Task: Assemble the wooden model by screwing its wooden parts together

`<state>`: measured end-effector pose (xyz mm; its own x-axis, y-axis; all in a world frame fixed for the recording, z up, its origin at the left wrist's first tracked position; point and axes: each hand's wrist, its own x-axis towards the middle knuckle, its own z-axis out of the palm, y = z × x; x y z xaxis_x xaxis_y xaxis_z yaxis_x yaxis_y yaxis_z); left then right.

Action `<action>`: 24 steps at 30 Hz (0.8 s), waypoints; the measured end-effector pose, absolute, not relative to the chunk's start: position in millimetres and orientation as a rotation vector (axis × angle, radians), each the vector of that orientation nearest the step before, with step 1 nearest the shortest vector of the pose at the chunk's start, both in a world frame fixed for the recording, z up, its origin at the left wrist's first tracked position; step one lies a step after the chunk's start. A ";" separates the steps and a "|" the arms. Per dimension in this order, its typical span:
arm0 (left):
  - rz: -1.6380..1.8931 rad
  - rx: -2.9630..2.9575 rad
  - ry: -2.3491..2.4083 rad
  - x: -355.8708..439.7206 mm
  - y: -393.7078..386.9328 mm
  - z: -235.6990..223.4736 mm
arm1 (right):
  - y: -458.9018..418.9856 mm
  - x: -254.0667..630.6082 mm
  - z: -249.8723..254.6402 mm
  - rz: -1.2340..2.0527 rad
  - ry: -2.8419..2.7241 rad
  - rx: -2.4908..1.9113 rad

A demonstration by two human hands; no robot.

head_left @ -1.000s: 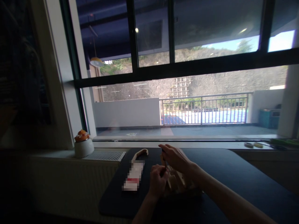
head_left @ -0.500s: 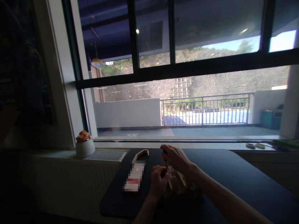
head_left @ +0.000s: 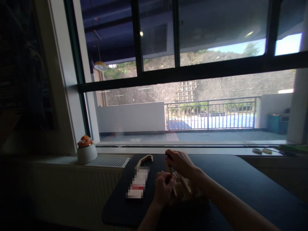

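Note:
My right hand is closed from above around the dark handle of a screwdriver, whose thin shaft points down. Just below it, my left hand is closed, thumb and fingers pinched near the shaft's lower end. What sits between those fingertips is hidden. Under and beside both hands is a light wooden assembly with a rounded piece and upright slats, partly covered by my right forearm. A separate curved wooden piece lies at the table's back left.
A blurred-out flat rectangle with a red band lies left of my hands on the dark table. On the sill stand a white jar with an orange lid and, at right, tape rolls. A window closes off the far side.
Both hands hold nearly the same places, with the screwdriver still upright between them. The view has shifted very slightly.

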<state>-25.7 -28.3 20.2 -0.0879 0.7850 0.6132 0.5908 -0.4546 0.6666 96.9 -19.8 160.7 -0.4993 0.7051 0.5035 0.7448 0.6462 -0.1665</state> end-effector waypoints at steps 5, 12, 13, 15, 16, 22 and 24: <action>1.561 1.982 1.528 -26.1 -29.1 21.3 | -21.8 99.1 157.7 -0.073 -2.322 -1.113; 1.594 1.985 1.523 -25.4 -29.9 23.3 | -21.2 94.2 149.8 -0.019 -2.269 -1.168; 1.596 1.984 1.523 -25.2 -29.9 23.3 | -21.1 94.2 148.7 -0.013 -2.265 -1.167; 1.601 1.977 1.525 -25.1 -29.7 23.2 | -20.9 95.5 146.1 0.001 -2.266 -1.152; 1.603 1.974 1.525 -25.0 -29.7 23.0 | -20.5 96.8 144.3 0.009 -2.267 -1.142; 1.608 1.958 1.512 -25.2 -29.2 21.0 | -8.4 105.4 128.2 0.070 -2.170 -1.164; 1.604 1.952 1.508 -25.4 -28.9 20.6 | -3.3 106.2 123.3 0.090 -2.121 -1.180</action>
<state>-25.4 -28.9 20.6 -0.1082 0.7813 0.6147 0.5653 -0.4602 0.6846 106.2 -3.3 123.3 -0.3422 0.7693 0.5395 0.7210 0.5832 -0.3743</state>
